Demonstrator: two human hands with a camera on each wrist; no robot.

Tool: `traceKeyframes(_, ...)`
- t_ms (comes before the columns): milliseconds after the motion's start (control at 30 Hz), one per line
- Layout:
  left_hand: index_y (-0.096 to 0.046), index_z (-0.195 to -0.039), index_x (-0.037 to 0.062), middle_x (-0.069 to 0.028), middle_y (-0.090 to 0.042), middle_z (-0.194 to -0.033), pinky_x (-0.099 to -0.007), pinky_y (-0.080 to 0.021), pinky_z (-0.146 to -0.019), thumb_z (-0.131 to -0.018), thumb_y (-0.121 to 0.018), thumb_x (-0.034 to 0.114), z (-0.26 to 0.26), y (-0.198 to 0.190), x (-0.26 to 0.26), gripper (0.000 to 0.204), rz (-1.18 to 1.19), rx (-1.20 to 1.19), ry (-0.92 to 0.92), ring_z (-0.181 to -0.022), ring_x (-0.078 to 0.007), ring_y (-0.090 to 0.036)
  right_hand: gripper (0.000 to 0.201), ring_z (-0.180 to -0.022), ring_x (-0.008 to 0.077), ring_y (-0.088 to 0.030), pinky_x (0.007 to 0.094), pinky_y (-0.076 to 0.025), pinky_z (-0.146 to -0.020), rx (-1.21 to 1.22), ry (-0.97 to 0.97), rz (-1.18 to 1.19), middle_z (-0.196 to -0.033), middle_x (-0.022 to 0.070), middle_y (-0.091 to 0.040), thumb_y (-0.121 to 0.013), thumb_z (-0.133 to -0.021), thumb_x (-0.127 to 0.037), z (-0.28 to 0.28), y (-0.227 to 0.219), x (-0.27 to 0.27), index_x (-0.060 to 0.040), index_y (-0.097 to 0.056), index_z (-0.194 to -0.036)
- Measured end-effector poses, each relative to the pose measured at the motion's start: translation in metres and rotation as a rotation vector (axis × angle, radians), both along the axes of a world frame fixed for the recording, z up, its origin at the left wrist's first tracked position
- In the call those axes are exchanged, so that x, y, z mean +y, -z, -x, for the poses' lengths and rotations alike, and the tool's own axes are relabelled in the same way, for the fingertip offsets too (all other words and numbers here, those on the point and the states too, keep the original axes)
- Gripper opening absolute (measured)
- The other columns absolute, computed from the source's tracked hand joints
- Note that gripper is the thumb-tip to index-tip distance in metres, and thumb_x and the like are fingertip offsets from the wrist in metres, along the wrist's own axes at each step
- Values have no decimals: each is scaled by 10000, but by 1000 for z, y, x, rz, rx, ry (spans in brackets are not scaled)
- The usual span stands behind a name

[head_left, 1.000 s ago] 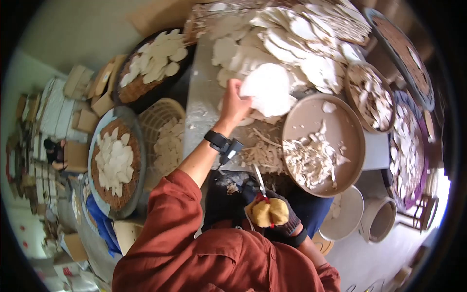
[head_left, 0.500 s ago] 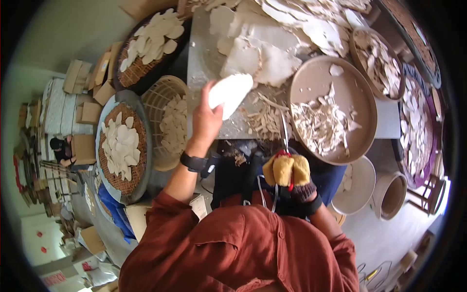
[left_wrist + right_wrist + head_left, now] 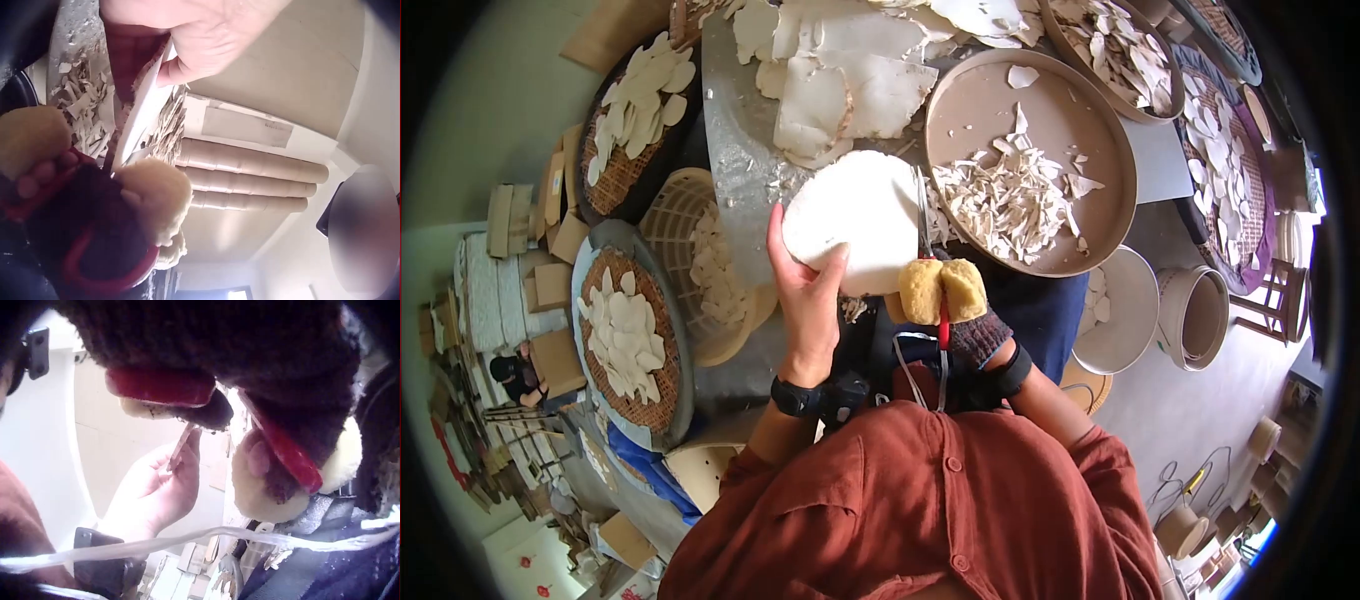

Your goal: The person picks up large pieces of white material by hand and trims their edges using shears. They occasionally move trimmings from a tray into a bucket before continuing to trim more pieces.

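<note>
My bare left hand (image 3: 812, 310) pinches a large, flat, white slice (image 3: 850, 215) with a rounded outline, thumb on its upper face and fingers beneath. In the left wrist view the slice (image 3: 144, 109) appears nearly edge-on. My gloved right hand (image 3: 978, 338) grips red-handled scissors (image 3: 921, 205), their blades pointing away from me right along the slice's right edge. Yellow fluffy padding (image 3: 942, 292) covers fingers of that hand near the handles. The right wrist view shows a red handle (image 3: 159, 387) under the dark knitted glove.
Right of the slice, a round tan tray (image 3: 1090, 120) holds white trimmings. More flat white pieces (image 3: 855, 95) lie on the metal table (image 3: 735, 130). A woven basket (image 3: 665, 225) and a round tray (image 3: 685, 390) of slices stand left; white buckets (image 3: 1125, 335) stand right.
My left hand has brought the white slice from over the pile down towards me, turned it flat and set its edge by the scissors. The scissors stay in my right hand.
</note>
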State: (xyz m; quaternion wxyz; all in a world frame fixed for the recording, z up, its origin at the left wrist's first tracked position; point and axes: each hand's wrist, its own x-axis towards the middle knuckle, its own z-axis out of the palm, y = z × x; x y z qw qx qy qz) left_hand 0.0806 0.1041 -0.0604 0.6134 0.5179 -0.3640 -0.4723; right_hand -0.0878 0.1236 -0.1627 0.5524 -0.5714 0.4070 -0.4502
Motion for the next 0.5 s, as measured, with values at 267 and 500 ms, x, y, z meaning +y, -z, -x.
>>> traceKeyframes(267,-141,-1410,46,-152,-378,-1320,-339,-382,-981,-784,-633,-45,10,8,4,801,-56,-86,-8,-1166,-206,-428,339,-849,282,-614,356,-492,-732,349,-29,257,-901,111,-639,-728,-665,-152,8,-13,-6,-69,-627,-978)
traceKeyframes(500,-181,-1383,37,-150,-383,-1303,-343,-383,-975,-760,-647,-31,0,12,-3,780,-88,-139,50,-1172,-211,-420,343,-833,279,-619,357,-491,-731,319,-61,246,-885,98,-649,-729,-667,-166,13,-19,-6,-67,-628,-979)
